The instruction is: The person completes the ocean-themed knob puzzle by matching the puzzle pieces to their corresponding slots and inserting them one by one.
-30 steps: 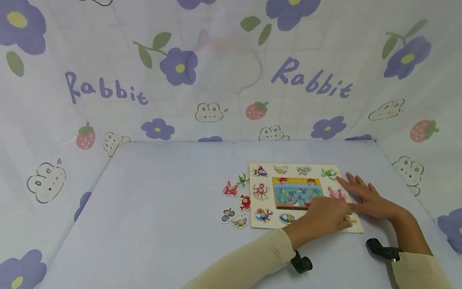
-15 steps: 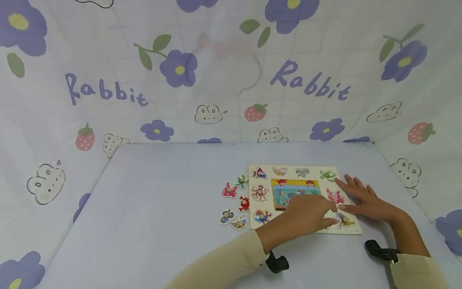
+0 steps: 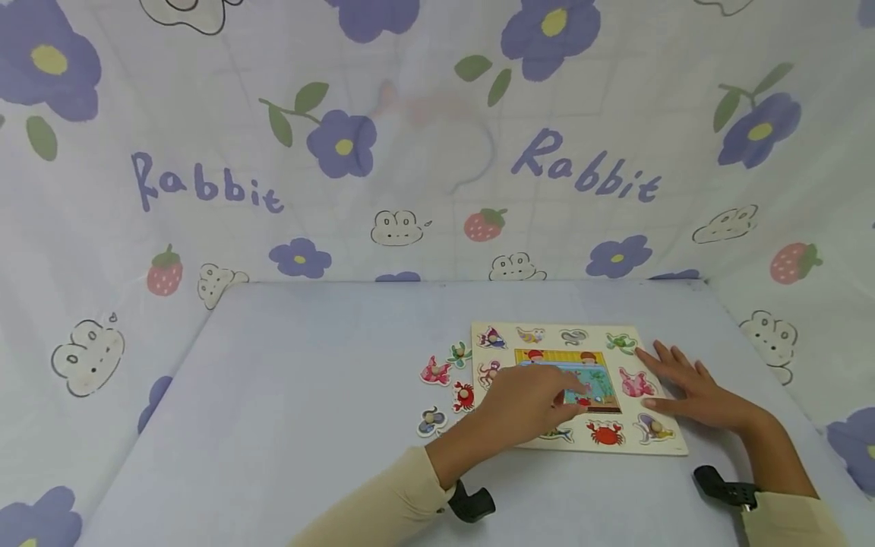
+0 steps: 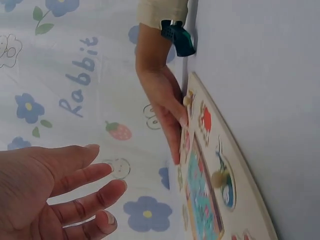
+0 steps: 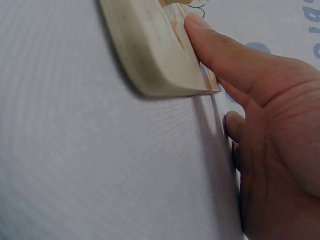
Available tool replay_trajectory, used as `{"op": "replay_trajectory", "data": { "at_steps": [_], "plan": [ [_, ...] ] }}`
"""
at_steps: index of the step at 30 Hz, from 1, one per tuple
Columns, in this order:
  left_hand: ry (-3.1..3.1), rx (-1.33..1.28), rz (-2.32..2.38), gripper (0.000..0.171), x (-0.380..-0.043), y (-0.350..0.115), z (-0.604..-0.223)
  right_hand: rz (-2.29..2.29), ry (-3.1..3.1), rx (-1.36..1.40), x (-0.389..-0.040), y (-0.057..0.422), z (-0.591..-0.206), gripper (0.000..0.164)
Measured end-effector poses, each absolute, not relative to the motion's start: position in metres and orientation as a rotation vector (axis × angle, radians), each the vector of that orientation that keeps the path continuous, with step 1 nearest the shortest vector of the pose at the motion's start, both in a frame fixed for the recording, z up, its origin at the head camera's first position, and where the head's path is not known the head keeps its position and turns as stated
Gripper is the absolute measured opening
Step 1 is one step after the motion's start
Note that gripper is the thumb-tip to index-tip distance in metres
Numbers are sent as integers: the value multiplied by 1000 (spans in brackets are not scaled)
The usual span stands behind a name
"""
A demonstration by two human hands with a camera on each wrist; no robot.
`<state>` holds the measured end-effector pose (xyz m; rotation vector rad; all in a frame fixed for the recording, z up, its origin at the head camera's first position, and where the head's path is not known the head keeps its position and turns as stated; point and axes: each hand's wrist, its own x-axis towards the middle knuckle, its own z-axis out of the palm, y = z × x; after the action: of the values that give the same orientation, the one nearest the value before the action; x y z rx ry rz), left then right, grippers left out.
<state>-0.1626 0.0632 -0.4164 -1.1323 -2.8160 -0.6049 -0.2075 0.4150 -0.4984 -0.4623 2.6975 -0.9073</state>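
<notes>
A pale wooden knob puzzle board (image 3: 632, 412) with sea-animal pictures lies on the table. My left hand (image 3: 525, 403) hovers over its left half, fingers loosely bent with nothing between them; in the left wrist view this hand (image 4: 65, 195) is apart from the board. My right hand (image 3: 704, 389) rests at the board's right edge, fingers spread, thumb on its face. A knobbed puzzle piece (image 3: 654, 428) lies in the near right corner. The red crab picture (image 3: 606, 433) and pink picture (image 3: 637, 382) show no knobs. A knobbed fish piece (image 4: 229, 187) shows in the left wrist view.
Left of the board lie loose knobbed pieces: a green one (image 3: 459, 354), a pink one (image 3: 435, 371), a red crab (image 3: 463, 396) and a grey one (image 3: 431, 421). My left forearm hides the spot beside the grey one. A printed cloth (image 3: 424, 167) hangs behind the table.
My left hand has moved left from the board's near right corner, uncovering the knobbed piece there and the crab picture. It now covers a loose yellowish piece. My right hand stays at the edge.
</notes>
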Motion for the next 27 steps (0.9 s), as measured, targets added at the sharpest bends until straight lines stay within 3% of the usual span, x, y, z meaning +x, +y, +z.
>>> {"op": "replay_trajectory", "data": {
  "at_steps": [27],
  "plan": [
    [-2870,-812,-807,25,-179,-68,-415,-919,2690,-469,-208,416,-498,93]
  ]
}}
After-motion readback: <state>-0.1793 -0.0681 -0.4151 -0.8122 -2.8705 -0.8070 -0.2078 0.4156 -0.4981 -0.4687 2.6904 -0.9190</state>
